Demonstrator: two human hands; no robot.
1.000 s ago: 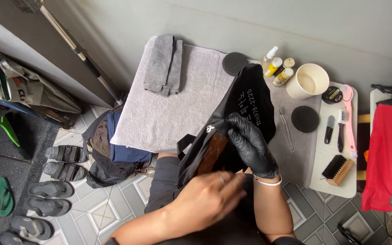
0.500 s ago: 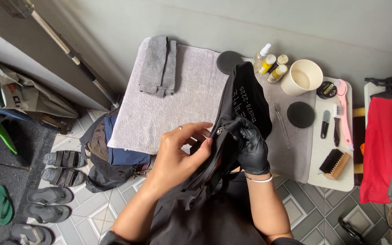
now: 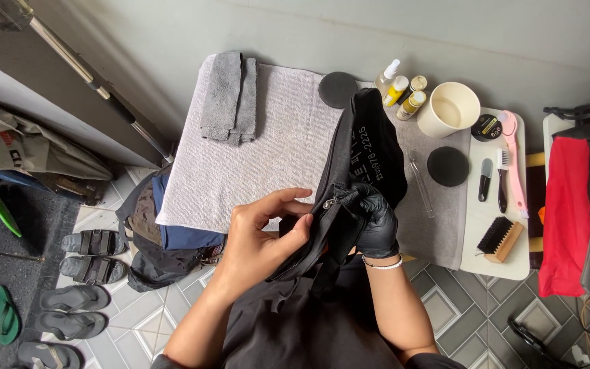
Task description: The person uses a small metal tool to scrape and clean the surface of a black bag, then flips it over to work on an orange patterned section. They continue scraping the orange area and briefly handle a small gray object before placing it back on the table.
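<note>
Black bag (image 3: 370, 147) apparently pinched between both hands' fingers (image 3: 288, 229).

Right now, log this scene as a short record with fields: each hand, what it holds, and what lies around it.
left hand: bare, fingers on the zipper edge of the black bag
right hand: black glove, gripping the bag
surface: grey towel on the table
folded cloth: on the towel, far left
right of bag: cream cup, small bottles, wooden brush
floor: sandals

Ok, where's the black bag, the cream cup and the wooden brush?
black bag (image 3: 377, 147), head view, on its upper flap.
cream cup (image 3: 448, 111), head view, on its inside.
wooden brush (image 3: 500, 239), head view, on its bristles.
</note>
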